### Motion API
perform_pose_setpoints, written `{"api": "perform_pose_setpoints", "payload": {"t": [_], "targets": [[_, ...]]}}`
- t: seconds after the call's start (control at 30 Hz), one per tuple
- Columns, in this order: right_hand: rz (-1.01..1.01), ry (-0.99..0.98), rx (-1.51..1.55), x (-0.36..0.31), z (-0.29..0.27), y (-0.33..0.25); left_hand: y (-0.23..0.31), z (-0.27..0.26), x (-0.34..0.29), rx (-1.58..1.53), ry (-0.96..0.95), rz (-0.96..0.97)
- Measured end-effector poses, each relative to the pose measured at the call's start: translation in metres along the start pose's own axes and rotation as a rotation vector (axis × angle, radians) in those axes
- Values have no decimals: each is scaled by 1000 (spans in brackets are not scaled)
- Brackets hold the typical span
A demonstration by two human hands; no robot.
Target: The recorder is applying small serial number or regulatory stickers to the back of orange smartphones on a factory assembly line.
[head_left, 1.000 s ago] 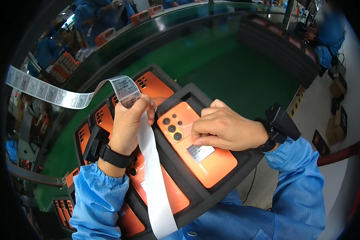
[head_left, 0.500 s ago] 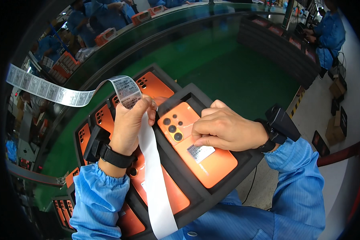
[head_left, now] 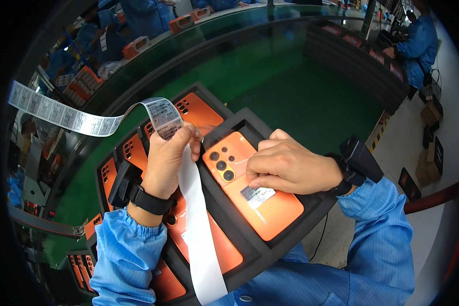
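Green spreads wide over the workshop bench (head_left: 301,86), and near the person in blue lies an orange phone (head_left: 278,211), back up, in a recess of a black tray (head_left: 255,255). Its camera lenses sit toward the far left end, and a small silvery label (head_left: 258,197) with dark print lies across the back. Above it I see the right hand (head_left: 285,166), fingers curled, thumb tip at the label's far left edge; whether that grip pinches the edge or merely rests there, I cannot tell.

Just to the left, the left hand (head_left: 171,158) is clenched on a label strip (head_left: 160,117). Its printed stretch waves off to the far left in the air; its plain white stretch drops toward the near side, passing over a second phone (head_left: 224,250) in orange. Each wrist wears a black strap with a dark box on it.

More orange phones (head_left: 135,153) lie in dark trays to the left. Beyond the bench, at far left, I make out orange cartons (head_left: 136,47); at far right, a stack of dark trays (head_left: 341,61) and a co-worker (head_left: 418,43) in blue, with brown boxes (head_left: 431,115) on the floor nearby.
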State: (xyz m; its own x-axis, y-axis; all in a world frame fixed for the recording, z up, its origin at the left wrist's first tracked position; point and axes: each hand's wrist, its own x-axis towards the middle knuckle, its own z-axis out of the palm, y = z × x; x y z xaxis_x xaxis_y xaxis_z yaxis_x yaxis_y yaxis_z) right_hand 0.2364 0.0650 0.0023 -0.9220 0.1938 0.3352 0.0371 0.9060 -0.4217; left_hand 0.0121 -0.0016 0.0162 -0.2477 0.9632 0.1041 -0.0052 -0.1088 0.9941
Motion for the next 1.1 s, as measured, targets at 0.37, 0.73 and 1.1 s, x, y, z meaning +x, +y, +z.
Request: {"api": "perform_pose_setpoints", "payload": {"t": [0.37,0.73,1.1], "targets": [[-79,74,-209,-1,1,-9,1,3,2,-23,-4,-8],[51,147,-658,11,3,-19,-4,-1,2,-45,-10,14],[189,377,-460,-12,-19,-20,16,4,-16,-219,-415,-162]]}}
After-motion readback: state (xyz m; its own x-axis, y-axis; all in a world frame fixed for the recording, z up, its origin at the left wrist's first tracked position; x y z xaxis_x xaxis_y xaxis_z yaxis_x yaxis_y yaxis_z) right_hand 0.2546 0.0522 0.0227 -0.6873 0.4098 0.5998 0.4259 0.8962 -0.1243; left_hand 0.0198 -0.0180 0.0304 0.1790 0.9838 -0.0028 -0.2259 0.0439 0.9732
